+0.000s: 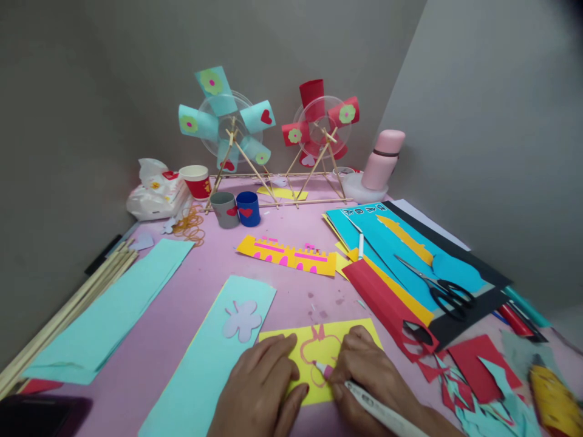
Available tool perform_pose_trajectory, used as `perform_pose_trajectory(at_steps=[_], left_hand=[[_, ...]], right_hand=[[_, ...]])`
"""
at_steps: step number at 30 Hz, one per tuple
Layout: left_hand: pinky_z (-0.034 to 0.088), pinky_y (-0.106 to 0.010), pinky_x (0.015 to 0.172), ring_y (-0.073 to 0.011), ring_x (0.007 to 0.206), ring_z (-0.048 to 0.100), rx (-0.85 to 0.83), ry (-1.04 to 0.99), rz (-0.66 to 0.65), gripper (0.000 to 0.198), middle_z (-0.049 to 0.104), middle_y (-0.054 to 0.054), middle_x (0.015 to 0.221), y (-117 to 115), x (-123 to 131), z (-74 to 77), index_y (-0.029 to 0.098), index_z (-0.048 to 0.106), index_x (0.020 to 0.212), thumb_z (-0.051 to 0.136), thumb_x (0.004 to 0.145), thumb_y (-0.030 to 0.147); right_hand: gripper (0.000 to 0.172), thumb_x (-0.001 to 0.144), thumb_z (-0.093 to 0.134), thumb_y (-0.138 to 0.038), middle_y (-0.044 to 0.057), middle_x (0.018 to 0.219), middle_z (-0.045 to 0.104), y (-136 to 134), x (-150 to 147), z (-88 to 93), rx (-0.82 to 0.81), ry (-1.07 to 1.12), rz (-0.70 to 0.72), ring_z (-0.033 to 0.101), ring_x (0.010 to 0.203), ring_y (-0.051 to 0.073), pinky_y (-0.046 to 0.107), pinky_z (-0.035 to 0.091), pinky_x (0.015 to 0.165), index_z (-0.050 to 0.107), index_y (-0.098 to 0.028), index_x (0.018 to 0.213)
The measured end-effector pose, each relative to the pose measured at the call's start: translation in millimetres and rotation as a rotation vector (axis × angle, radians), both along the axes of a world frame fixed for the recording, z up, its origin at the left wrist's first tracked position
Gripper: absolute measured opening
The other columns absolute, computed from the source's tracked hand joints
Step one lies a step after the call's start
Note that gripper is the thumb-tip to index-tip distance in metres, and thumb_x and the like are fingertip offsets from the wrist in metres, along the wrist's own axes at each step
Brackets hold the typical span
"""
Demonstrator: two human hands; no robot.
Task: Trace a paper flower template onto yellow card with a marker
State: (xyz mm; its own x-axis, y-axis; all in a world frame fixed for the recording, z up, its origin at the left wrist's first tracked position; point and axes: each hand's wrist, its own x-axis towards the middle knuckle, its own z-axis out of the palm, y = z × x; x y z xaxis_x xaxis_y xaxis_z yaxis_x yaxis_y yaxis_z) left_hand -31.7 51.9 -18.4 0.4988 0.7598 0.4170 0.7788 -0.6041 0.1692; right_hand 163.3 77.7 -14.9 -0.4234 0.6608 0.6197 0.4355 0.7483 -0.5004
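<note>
My right hand [364, 376] grips a white marker pen [382, 414] with a pink tip end, its point on a piece of yellow paper [319, 396]. A pinkish-red outline with rounded lobes and a spiky top is drawn there, partly covered by the hand. My left hand [264, 379] lies on the paper's left part, fingers stretched out and holding nothing. Beside it, a light blue paper strip [191, 370] bears a pale purple butterfly-shaped cutout [243, 320]. Farther back lies a yellow-orange strip [296, 268] with pink shapes.
Two stick-framed paper wheels, one blue [216, 124] and one red [314, 100], stand at the back. Small grey [223, 213] and blue [248, 213] cups sit before them. Scissors [437, 285] rest on coloured sheets at right, near paper scraps [473, 388]. Wooden sticks [68, 321] lie left.
</note>
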Motion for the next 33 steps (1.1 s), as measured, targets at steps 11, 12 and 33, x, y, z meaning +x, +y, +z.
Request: perform_pose_trajectory(at_steps=[11, 12, 33], left_hand=[[0.056, -0.032, 0.079, -0.0202, 0.099, 0.063, 0.000, 0.008, -0.005, 0.008, 0.069, -0.006, 0.105, -0.4, -1.0, -0.9, 0.023, 0.051, 0.083, 0.058, 0.080, 0.020], [0.056, -0.032, 0.079, -0.0202, 0.099, 0.063, -0.001, 0.010, -0.007, 0.008, 0.069, -0.007, 0.105, -0.3, -1.0, -0.8, 0.023, 0.051, 0.083, 0.058, 0.080, 0.020], [0.055, -0.033, 0.079, -0.0202, 0.101, 0.061, -0.011, 0.003, -0.005, 0.010, 0.068, -0.006, 0.107, -1.3, -1.3, -3.2, 0.023, 0.050, 0.084, 0.059, 0.080, 0.021]], right_hand=[[0.017, 0.070, 0.043, -0.005, -0.005, 0.051, 0.044, 1.1, 2.0, 0.8, 0.012, -0.003, 0.005, 0.045, 0.048, 0.010, 0.027, 0.035, 0.054, 0.043, -0.021, 0.064], [0.017, 0.070, 0.043, -0.005, -0.005, 0.051, 0.045, 1.1, 2.2, 1.0, 0.009, -0.007, 0.009, 0.046, 0.048, 0.010, 0.027, 0.035, 0.054, 0.043, -0.021, 0.064], [0.016, 0.070, 0.043, -0.005, -0.004, 0.053, 0.046, -0.3, 4.8, 2.2, -0.023, 0.084, 0.010, 0.045, 0.049, 0.010, 0.026, 0.035, 0.053, 0.042, -0.021, 0.065]])
